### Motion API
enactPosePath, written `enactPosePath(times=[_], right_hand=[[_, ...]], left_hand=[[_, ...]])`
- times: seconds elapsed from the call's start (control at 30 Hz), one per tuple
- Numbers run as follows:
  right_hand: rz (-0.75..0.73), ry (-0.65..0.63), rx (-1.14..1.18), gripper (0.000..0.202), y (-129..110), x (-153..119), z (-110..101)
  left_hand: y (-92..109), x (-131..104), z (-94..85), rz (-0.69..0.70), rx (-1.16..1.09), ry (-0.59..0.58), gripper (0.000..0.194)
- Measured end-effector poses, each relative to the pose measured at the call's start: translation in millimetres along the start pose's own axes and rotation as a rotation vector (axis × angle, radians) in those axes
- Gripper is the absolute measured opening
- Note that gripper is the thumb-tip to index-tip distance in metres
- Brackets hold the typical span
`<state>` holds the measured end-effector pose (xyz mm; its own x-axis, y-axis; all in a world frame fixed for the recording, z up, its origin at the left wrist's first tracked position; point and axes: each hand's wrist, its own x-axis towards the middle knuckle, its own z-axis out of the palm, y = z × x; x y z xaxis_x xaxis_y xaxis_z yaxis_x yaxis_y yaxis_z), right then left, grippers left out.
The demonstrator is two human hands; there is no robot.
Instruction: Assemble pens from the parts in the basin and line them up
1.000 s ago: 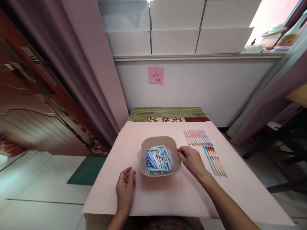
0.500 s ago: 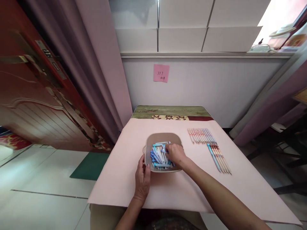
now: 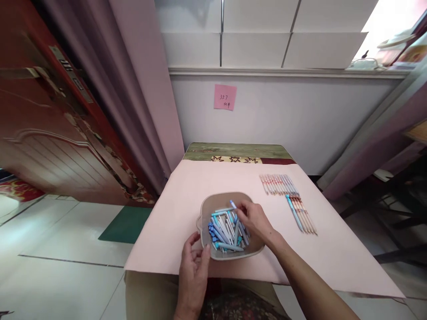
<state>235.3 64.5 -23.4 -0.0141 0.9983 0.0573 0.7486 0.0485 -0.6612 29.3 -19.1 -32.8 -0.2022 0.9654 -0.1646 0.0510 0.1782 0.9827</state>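
A beige plastic tub (image 3: 207,205) holds a loose pile of blue, turquoise and white pen parts (image 3: 227,229). My left hand (image 3: 195,269) grips the tub's near left corner, thumb on the rim and fingers outside. Over the tub's right side is my right hand (image 3: 252,218), pinching a pen (image 3: 232,204) with a pale violet end; the rest of it is hidden by the fingers. To the right lie a row of pale pens (image 3: 279,184) and, nearer me, several cream pens (image 3: 305,215) beside a light-blue pen (image 3: 295,215).
Pink paper (image 3: 167,222) covers most of the table, with a green patterned strip (image 3: 233,151) bare at the back. A pink note (image 3: 224,97) is stuck on the wall behind. A red door (image 3: 66,133) and purple curtain (image 3: 133,89) stand left.
The tub has shifted towards me, my left hand moving with it. My right hand has come up from among the pen parts with a pen in its fingers. The view has tilted slightly.
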Motion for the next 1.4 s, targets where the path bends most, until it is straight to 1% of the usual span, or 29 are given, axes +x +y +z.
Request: enactPosePath(times=[0.07, 0.1, 0.13, 0.17, 0.2, 0.27, 0.3, 0.37, 0.43, 0.5, 0.57, 0.63, 0.67, 0.73, 0.77, 0.83, 0.87, 0.9, 0.93, 0.97, 1.03, 1.1, 1.23, 1.4], right_hand=[[0.032, 0.03, 0.239, 0.023, 0, 2, -4], [0.052, 0.018, 0.367, 0.024, -1, 3, -6], [0.073, -0.007, 0.5, 0.024, -3, 3, -7], [0.094, -0.043, 0.635, 0.026, -5, 3, -8], [0.114, -0.084, 0.764, 0.028, -7, 2, -8], [0.152, -0.159, 0.969, 0.033, -12, -3, -9], [0.165, -0.185, 1.035, 0.036, -15, -6, -10], [0.173, -0.212, 1.106, 0.039, -18, -13, -11], [0.168, -0.225, 1.127, 0.039, -20, -19, -11], [0.151, -0.25, 1.127, 0.038, -20, -23, -9], [0.13, -0.279, 1.115, 0.035, -19, -24, -7], [0.119, -0.277, 1.067, 0.034, -16, -23, -7], [0.121, -0.25, 1.023, 0.033, -13, -21, -10], [0.117, -0.126, 0.866, 0.03, -5, -15, -18], [0.104, -0.038, 0.743, 0.028, 0, -11, -24], [0.047, 0.129, 0.406, 0.021, 8, -5, -36], [0.008, 0.175, 0.23, 0.018, 11, -3, -41], [-0.032, 0.185, 0.07, 0.016, 13, -1, -45], [-0.071, 0.161, -0.059, 0.016, 13, 1, -46], [-0.108, 0.111, -0.158, 0.018, 12, 2, -46], [-0.158, -0.013, -0.299, 0.02, 7, 3, -40], [-0.175, -0.127, -0.398, 0.02, 1, 5, -30], [-0.227, -0.311, -0.463, 0.023, -10, 12, -10], [-0.405, -0.491, -0.452, 0.032, -23, 15, 10]], left_hand=[[10, 5, -3.7, 0.115, 0.047, 0.106, 0.056], [16, 9, -4.1, 0.172, 0.062, 0.144, 0.053], [23, 13, -3.0, 0.216, 0.07, 0.142, 0.047], [30, 17, -0.3, 0.242, 0.072, 0.103, 0.039], [36, 21, 4.2, 0.253, 0.051, 0.029, 0.032], [44, 27, 17.5, 0.21, -0.047, -0.112, 0.026], [46, 30, 25.5, 0.17, -0.105, -0.156, 0.026], [46, 34, 41.7, 0.106, -0.183, -0.169, 0.028], [44, 37, 55.6, 0.051, -0.245, -0.188, 0.031], [41, 38, 65.5, 0.016, -0.292, -0.225, 0.033], [39, 39, 70.5, -0.004, -0.333, -0.246, 0.032], [40, 41, 70.6, -0.027, -0.382, -0.218, 0.029], [41, 42, 68.8, -0.041, -0.411, -0.194, 0.029], [44, 46, 62.1, -0.058, -0.47, -0.138, 0.027], [46, 47, 57.8, -0.055, -0.493, -0.115, 0.027], [48, 50, 49.2, -0.035, -0.508, -0.082, 0.025], [49, 50, 45.4, -0.02, -0.491, -0.074, 0.024], [48, 50, 42.3, 0.0, -0.458, -0.069, 0.024], [46, 49, 39.9, 0.025, -0.412, -0.062, 0.024], [44, 47, 38.3, 0.054, -0.359, -0.05, 0.024], [38, 42, 36.8, 0.119, -0.258, -0.017, 0.024], [32, 38, 36.8, 0.167, -0.187, 0.003, 0.024], [24, 38, 38.8, 0.217, -0.13, 0.012, 0.023], [15, 50, 42.8, 0.251, -0.174, 0.069, 0.024]])
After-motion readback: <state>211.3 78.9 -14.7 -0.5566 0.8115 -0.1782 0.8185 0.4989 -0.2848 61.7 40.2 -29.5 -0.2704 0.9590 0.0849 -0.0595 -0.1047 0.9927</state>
